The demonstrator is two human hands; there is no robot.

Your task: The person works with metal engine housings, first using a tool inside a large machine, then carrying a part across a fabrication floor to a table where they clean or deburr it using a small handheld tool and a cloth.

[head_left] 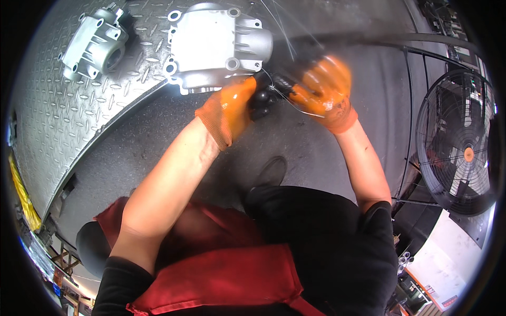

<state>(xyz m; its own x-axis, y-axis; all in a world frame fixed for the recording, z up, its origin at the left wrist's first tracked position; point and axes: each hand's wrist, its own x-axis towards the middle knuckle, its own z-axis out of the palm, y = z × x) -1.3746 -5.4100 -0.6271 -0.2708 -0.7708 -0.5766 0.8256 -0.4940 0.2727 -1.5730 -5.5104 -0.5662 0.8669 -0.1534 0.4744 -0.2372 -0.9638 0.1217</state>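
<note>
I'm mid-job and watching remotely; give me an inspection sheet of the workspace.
Surface: grey tread-patterned metal plate, with a curved-looking edge in this fisheye view.
Job's things: larger silver casting reaching past the plate's edge; smaller silver casting on the plate, farther left.
Clutter: yellow sheet-like thing off the plate, far left.
Hands: both orange-gloved; left hand at the larger casting's near right corner; right hand blurred; grip on either side unclear.
Cables: dark hose-like line, upper right; thin pale strand by the hands.
Surroundings: large black fan, right.
</note>
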